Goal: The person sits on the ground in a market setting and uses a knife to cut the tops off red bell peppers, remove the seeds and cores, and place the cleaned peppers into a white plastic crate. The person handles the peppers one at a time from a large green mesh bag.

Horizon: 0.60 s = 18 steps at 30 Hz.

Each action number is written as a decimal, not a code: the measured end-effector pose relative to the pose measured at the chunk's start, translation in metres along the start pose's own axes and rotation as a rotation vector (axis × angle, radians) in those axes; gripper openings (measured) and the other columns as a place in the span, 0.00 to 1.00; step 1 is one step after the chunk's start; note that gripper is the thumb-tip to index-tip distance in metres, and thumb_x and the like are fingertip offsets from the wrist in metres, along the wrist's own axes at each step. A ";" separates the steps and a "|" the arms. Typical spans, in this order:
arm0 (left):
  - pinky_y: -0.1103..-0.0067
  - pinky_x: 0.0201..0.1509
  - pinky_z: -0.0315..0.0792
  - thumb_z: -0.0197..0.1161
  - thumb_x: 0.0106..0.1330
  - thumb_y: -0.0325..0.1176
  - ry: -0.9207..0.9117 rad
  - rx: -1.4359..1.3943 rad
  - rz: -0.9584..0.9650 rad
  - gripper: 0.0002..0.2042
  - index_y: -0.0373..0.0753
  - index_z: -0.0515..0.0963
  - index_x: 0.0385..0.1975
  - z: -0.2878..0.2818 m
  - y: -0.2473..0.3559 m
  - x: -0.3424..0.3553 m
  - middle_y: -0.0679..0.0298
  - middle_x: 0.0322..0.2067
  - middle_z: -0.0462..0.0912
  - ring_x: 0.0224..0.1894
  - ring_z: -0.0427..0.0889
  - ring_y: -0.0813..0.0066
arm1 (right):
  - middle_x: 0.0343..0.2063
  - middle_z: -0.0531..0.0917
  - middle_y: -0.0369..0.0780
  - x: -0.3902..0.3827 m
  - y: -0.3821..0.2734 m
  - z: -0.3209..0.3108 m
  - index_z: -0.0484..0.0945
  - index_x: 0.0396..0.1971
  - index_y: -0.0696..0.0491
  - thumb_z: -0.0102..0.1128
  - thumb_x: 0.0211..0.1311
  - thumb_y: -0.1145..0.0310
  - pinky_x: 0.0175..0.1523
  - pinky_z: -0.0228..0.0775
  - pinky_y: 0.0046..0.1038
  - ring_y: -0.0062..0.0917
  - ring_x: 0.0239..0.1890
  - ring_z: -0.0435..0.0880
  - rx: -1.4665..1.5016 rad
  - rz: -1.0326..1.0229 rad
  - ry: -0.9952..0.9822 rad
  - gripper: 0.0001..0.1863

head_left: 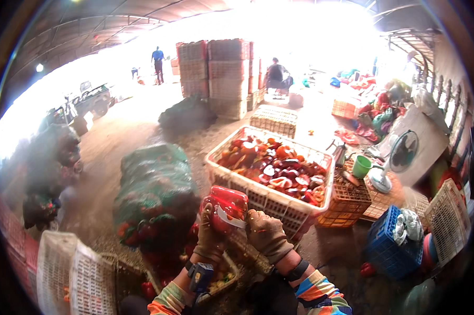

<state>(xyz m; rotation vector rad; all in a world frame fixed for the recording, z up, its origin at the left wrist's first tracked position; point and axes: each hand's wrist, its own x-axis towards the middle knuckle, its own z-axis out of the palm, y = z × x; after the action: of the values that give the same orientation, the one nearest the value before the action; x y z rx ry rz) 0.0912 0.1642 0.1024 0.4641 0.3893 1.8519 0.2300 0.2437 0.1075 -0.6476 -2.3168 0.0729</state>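
Observation:
My left hand (209,236), in a brown glove, grips a red bell pepper (224,199) at the lower middle. My gloved right hand (266,236) is closed on a small knife, whose pale blade (227,219) lies against the pepper; the handle is hidden in my fingers. Just beyond them stands a white crate (321,202) heaped with cut red peppers (279,168). Below my hands another crate (231,275) holds peppers and scraps, partly hidden by my arms.
Left are a green mesh sack (153,178) and white crates (90,273). Right are a blue crate (394,247), green bucket (361,166) and fan (403,149). Stacked crates (226,73), a standing person (158,63) and a seated person (276,73) are farther back.

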 end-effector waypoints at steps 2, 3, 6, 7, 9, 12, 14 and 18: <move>0.69 0.45 0.75 0.56 0.60 0.52 0.081 0.021 0.080 0.29 0.39 0.64 0.54 -0.001 -0.021 0.035 0.56 0.45 0.75 0.43 0.77 0.61 | 0.19 0.75 0.43 0.009 0.027 -0.003 0.70 0.28 0.53 0.50 0.56 0.69 0.23 0.69 0.36 0.37 0.20 0.77 -0.055 0.018 0.021 0.04; 0.68 0.41 0.77 0.57 0.58 0.53 0.126 0.035 0.126 0.30 0.38 0.64 0.54 -0.004 -0.034 0.053 0.54 0.44 0.75 0.41 0.78 0.59 | 0.20 0.76 0.43 0.012 0.040 -0.003 0.71 0.29 0.53 0.50 0.57 0.69 0.23 0.69 0.36 0.37 0.21 0.78 -0.074 0.024 0.030 0.05; 0.75 0.31 0.76 0.57 0.59 0.53 0.081 0.029 0.155 0.27 0.40 0.66 0.51 0.020 -0.045 0.081 0.57 0.39 0.78 0.33 0.80 0.64 | 0.21 0.79 0.47 0.017 0.110 -0.003 0.74 0.30 0.57 0.52 0.55 0.67 0.31 0.72 0.37 0.40 0.25 0.80 -0.240 0.178 0.150 0.09; 0.77 0.28 0.75 0.57 0.59 0.53 0.051 0.041 0.122 0.26 0.40 0.67 0.50 0.023 -0.043 0.086 0.58 0.38 0.79 0.32 0.80 0.65 | 0.22 0.79 0.48 0.025 0.118 -0.016 0.76 0.31 0.58 0.54 0.53 0.66 0.33 0.73 0.36 0.40 0.28 0.80 -0.239 0.559 -0.086 0.11; 0.78 0.26 0.73 0.57 0.59 0.52 0.066 -0.048 0.089 0.25 0.40 0.67 0.49 0.032 -0.053 0.102 0.59 0.36 0.79 0.32 0.80 0.67 | 0.29 0.80 0.49 0.018 0.152 -0.036 0.76 0.32 0.59 0.59 0.49 0.65 0.40 0.73 0.34 0.40 0.34 0.80 -0.237 0.750 -0.086 0.14; 0.76 0.30 0.74 0.56 0.61 0.51 0.060 -0.029 0.061 0.24 0.40 0.67 0.50 0.022 -0.057 0.116 0.58 0.38 0.78 0.36 0.79 0.67 | 0.30 0.81 0.49 0.014 0.176 -0.029 0.77 0.34 0.59 0.57 0.52 0.63 0.41 0.73 0.33 0.40 0.35 0.81 -0.259 0.649 0.004 0.15; 0.76 0.39 0.73 0.55 0.63 0.46 0.052 0.018 0.028 0.21 0.38 0.68 0.49 0.014 -0.064 0.119 0.62 0.40 0.76 0.39 0.78 0.70 | 0.28 0.81 0.48 0.017 0.169 -0.045 0.77 0.37 0.57 0.59 0.54 0.58 0.38 0.74 0.32 0.37 0.33 0.81 -0.047 0.687 0.011 0.18; 0.79 0.45 0.71 0.56 0.62 0.42 -0.021 0.366 0.092 0.19 0.35 0.70 0.46 0.019 -0.040 0.088 0.64 0.41 0.75 0.41 0.76 0.74 | 0.34 0.80 0.44 0.040 0.107 -0.045 0.76 0.44 0.51 0.68 0.48 0.59 0.41 0.73 0.28 0.28 0.37 0.80 0.725 0.469 0.032 0.23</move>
<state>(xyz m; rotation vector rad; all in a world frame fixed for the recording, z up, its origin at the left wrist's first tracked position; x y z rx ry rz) 0.1076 0.2606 0.1101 0.7594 0.7076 1.8675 0.2809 0.3501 0.1410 -0.7674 -1.8611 1.0491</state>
